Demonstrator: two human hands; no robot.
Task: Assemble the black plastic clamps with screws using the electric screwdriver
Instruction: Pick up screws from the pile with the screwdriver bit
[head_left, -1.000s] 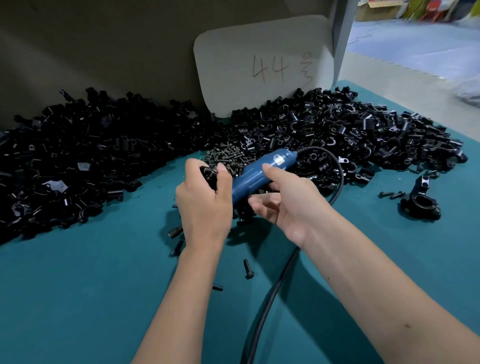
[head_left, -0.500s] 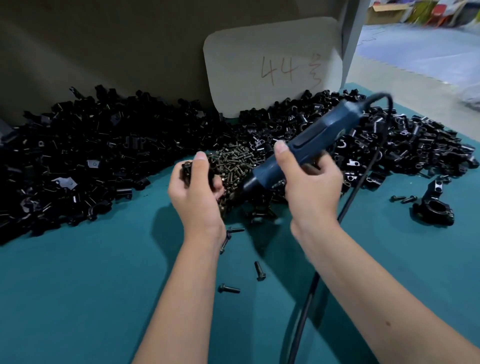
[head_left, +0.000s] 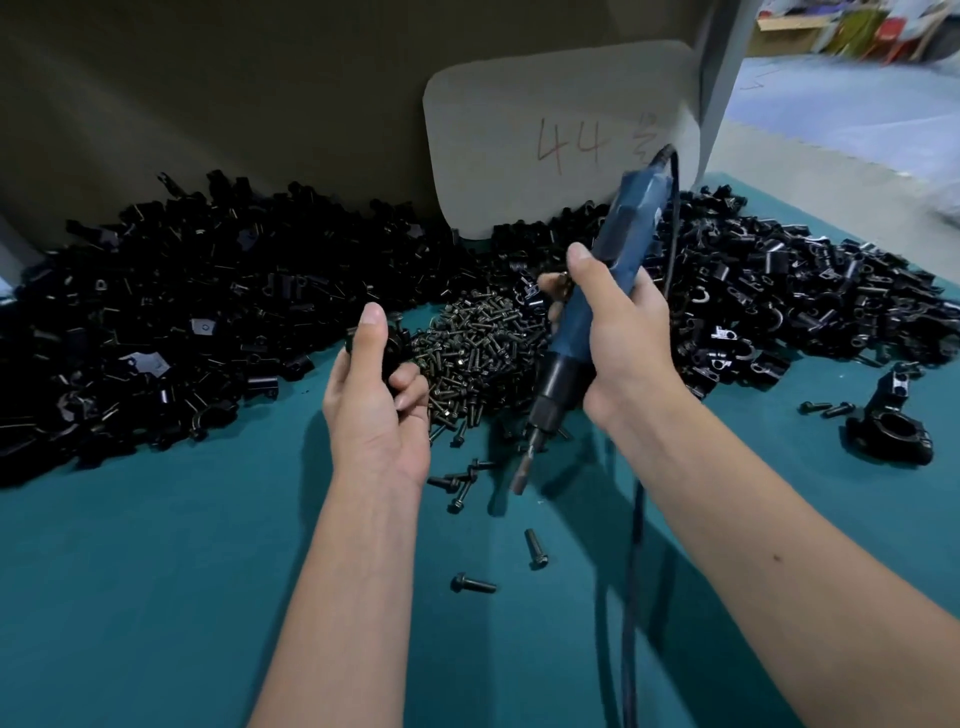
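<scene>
- Clamps: we hold one black plastic clamp (head_left: 382, 353) in our left hand (head_left: 376, 400), just left of frame centre, with the thumb up along its front and the fingers curled round it from behind. Loose ones lie in the clamp pile on the left (head_left: 171, 312) and the clamp pile on the right (head_left: 779, 301), both across the middle of the frame.
- Our right hand (head_left: 618, 343) is wrapped round the blue electric screwdriver (head_left: 592, 312), right of centre, tilted with its bit (head_left: 521, 475) pointing down and left over the teal counter (head_left: 156, 597).
- The bit is apart from the clamp; we cannot tell whether a screw sits in the clamp.
- The screw heap (head_left: 478, 348) lies between our hands, with a few stray screws (head_left: 535, 545) nearer the bottom of the frame.
- What could go wrong, in our judgement:
  - Our fingers cover most of the clamp, so a bit brought in at this slant could slip off the screw head and jab a finger.
  - A tilted driver could cross-thread the screw or strip the plastic.
  - The black cord (head_left: 631, 597) trails down the lower right of the frame and could drag on the tool or sweep the stray screws off.
- One assembled clamp (head_left: 891, 431) sits alone at the right edge.
</scene>
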